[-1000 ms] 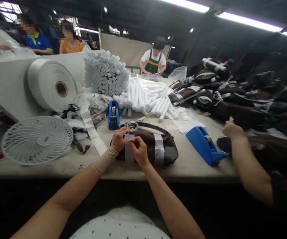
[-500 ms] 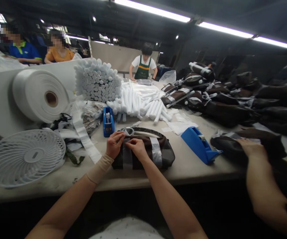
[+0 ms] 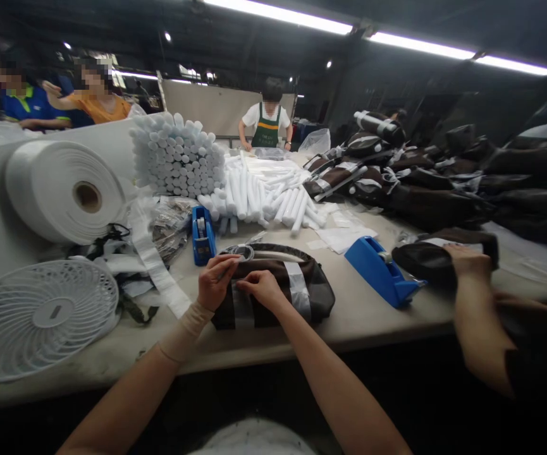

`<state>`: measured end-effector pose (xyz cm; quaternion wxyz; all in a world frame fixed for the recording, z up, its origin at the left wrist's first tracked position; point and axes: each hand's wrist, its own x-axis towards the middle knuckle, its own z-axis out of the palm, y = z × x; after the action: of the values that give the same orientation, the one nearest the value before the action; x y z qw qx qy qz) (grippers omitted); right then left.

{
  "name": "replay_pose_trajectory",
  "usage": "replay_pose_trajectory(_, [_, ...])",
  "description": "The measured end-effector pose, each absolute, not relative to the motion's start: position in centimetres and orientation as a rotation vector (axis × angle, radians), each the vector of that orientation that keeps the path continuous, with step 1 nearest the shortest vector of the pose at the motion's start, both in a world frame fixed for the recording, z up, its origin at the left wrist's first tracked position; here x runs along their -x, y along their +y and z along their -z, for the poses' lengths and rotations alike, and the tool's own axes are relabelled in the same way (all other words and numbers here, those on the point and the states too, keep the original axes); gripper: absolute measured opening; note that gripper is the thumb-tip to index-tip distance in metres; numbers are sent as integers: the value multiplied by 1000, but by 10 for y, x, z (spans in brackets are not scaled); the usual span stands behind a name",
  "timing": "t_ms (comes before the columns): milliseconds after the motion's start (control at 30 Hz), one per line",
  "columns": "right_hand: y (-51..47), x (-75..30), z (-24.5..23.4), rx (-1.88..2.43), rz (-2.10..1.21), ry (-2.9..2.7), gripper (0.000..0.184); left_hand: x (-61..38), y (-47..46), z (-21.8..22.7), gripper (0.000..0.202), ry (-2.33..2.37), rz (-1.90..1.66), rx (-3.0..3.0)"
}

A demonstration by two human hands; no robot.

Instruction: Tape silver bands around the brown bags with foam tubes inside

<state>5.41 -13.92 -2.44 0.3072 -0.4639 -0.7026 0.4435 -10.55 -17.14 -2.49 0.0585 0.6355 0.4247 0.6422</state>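
Observation:
A dark brown bag [image 3: 276,278] lies near the table's front edge, its curved handle [image 3: 296,250] arching behind it. A pale strip [image 3: 300,291] wraps its right part, and a second, translucent strip [image 3: 243,309] crosses its left part. My left hand [image 3: 215,281] is at the bag's upper left, thumb and fingertips pinched at the top of the translucent strip. My right hand [image 3: 264,287] pinches the same strip a little lower, resting against the bag. Fingers partly hide the strip's end. A grey coiled cord [image 3: 241,251] sits just behind my fingertips.
Blue tape dispensers stand behind the bag [image 3: 203,237] and to its right [image 3: 382,272]. A white fan grille [image 3: 55,309] and big white roll [image 3: 59,189] are left. White foam rods [image 3: 254,189] and piled dark bags [image 3: 420,183] lie beyond. A co-worker's hand [image 3: 467,259] touches another bag.
My hands stay at nearly the same spot on the bag. The view has shifted slightly. The co-worker's bag at right has turned, and a person at far left has raised an arm.

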Motion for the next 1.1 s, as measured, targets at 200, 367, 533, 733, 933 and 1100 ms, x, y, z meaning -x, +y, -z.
replay_pose_trajectory(200, [-123,-53,29,1243,-1446,-1714,14,106,-195,28,18,1370,-1665,-2313])
replay_pose_trajectory(367, [-117,-50,17,1322,-1488,-1749,13,103,-209,41,18,1436,-1531,-2443])
replay_pose_trajectory(533, [-113,-50,8,1354,-1509,-1844,16,97,-214,49,17,1581,-1430,-2542])
replay_pose_trajectory(733, [-122,-50,8,1409,-1312,-1886,14,92,-216,50,15,1710,-1323,-2611])
replay_pose_trajectory(933, [-115,-66,-5,1352,-1021,-1981,12,83,-236,53,30,1755,-1115,-2730])
replay_pose_trajectory(1100, [-88,-67,-16,1321,-433,-2351,11,82,-243,59,36,1752,-1109,-2770])
